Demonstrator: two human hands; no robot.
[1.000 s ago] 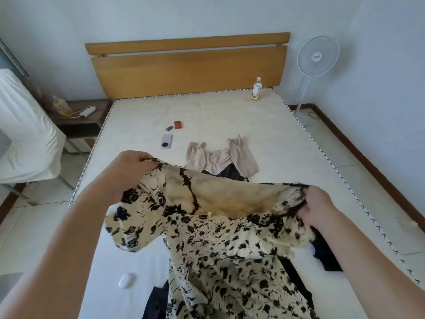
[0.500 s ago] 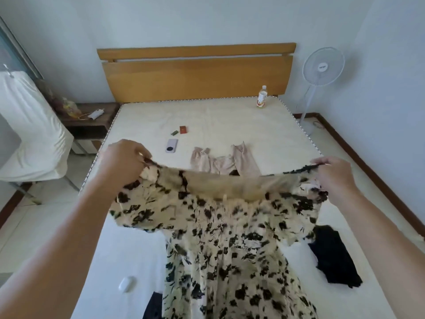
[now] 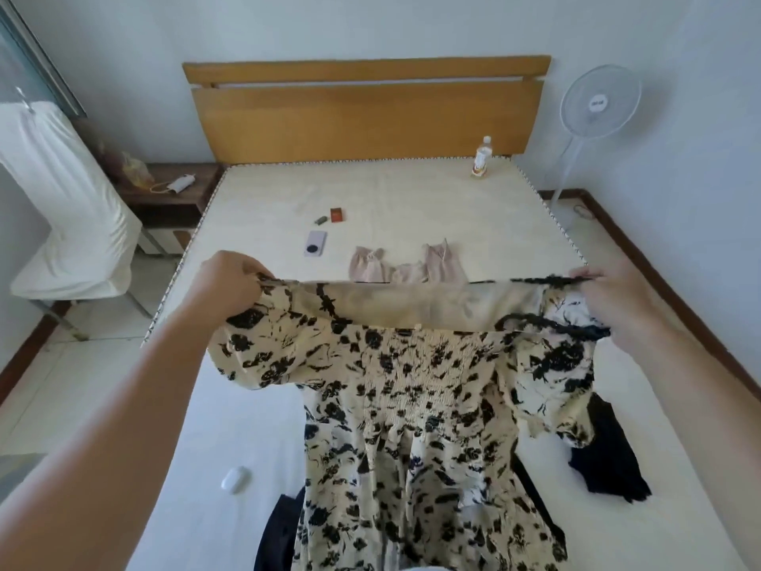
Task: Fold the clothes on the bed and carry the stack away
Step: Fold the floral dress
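The bed (image 3: 391, 191), a bare mattress with a wooden headboard, serves as the folding surface; the clothes to be folded lie on its near half. A cream dress with black floral print (image 3: 412, 405) is held up over the mattress, its neckline stretched nearly level between the two hands and its skirt hanging toward the near edge. Dark garments lie on the mattress, one (image 3: 609, 463) at the near right and another (image 3: 280, 533) partly under the skirt; a small pink top (image 3: 405, 267) lies flat just beyond the raised neckline. The left hand (image 3: 230, 282) pinches the left shoulder of the dress with curled fingers; the right hand (image 3: 613, 298) pinches the black-trimmed right shoulder likewise. The step in hand appears to be spreading the dress before folding. To do it well, both shoulders should stay level and taut, the dress lowered flat onto open mattress rather than over the dark garments, the sleeves then smoothed outward. A phone (image 3: 316, 242), a white case (image 3: 235, 479) and a bottle (image 3: 481, 158) also rest on the bed and are best avoided.
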